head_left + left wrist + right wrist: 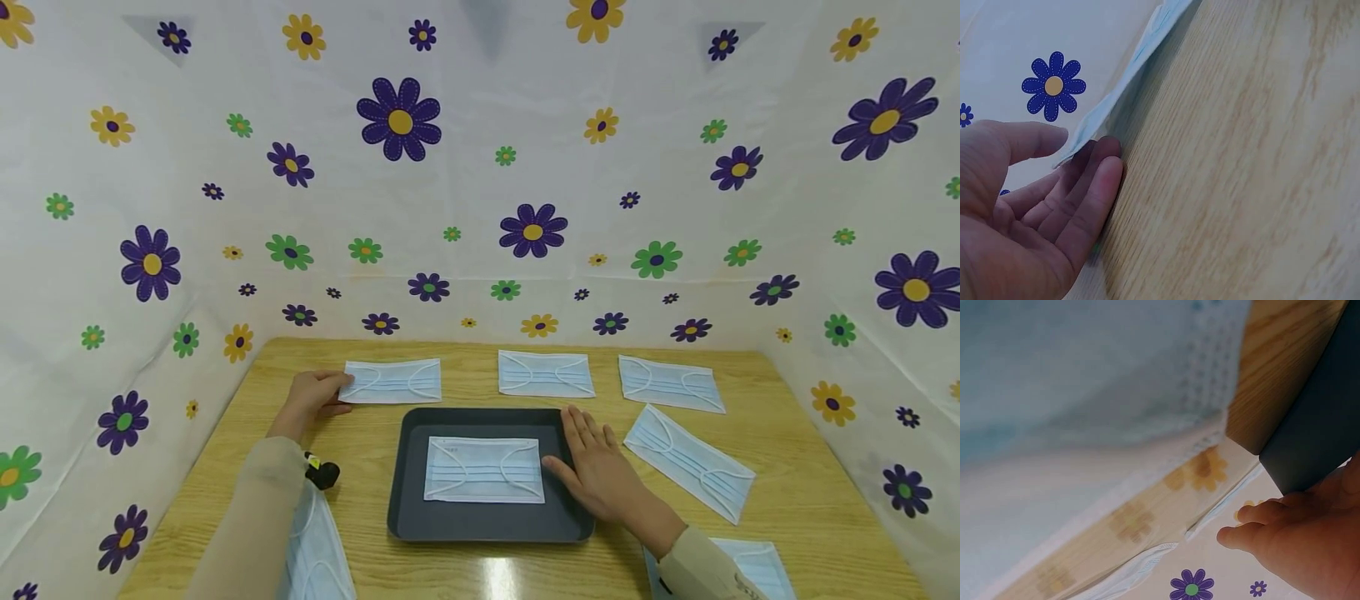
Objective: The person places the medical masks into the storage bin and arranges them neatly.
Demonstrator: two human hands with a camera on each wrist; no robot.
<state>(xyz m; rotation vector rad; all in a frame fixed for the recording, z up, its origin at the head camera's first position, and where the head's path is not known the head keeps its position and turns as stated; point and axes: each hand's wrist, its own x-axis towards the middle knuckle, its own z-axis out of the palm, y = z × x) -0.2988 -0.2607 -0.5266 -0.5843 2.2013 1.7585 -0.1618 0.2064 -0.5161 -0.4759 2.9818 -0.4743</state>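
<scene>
At the back left, my left hand (313, 396) has the left end of a light blue face mask (397, 382) between thumb and fingers. The left wrist view shows the mask edge (1129, 81) lifted off the wood, with fingers under it and the thumb on its other side. My right hand (600, 467) rests with straight fingers on the right rim of a dark grey tray (491, 527). Inside that tray, another face mask (484, 471) lies flat with its ear loops on top.
Two masks, a middle one (546, 373) and a right one (671, 383), lie along the back. A slanted mask (690, 462) is right of the tray. Sleeves partly cover a front left mask (318, 550) and a front right mask (757, 567). Flowered cloth (480, 183) surrounds the wooden table (450, 575).
</scene>
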